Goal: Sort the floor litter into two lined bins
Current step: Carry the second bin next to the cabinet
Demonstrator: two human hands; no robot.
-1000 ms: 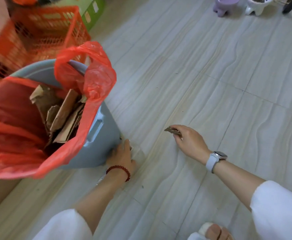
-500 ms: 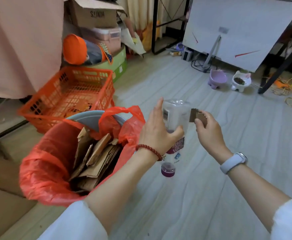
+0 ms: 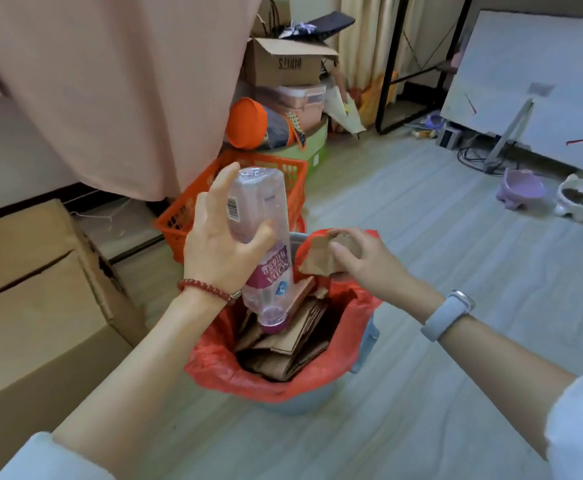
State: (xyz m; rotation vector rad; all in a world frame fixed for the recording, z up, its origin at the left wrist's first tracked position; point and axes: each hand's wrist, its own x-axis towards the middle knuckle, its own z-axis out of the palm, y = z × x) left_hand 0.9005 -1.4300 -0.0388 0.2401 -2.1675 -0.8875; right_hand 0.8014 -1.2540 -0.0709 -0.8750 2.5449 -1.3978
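A grey bin (image 3: 297,401) lined with a red bag (image 3: 221,368) stands on the floor below my hands, holding several flat cardboard pieces (image 3: 297,341). My left hand (image 3: 221,247) grips a clear plastic soda bottle (image 3: 266,244) with a pink label, held upside down, cap end over the bin's opening. My right hand (image 3: 362,261) pinches a torn scrap of brown cardboard (image 3: 317,254) above the bin's far rim.
An orange plastic crate (image 3: 290,178) stands right behind the bin. A large cardboard box (image 3: 41,306) sits at the left. Stacked boxes (image 3: 283,67) and clutter fill the back. Two pet bowls (image 3: 522,188) sit on the floor at the right.
Both hands rose from the floor, the left with the bottle and the right with the cardboard scrap, and moved over the red-lined bin.
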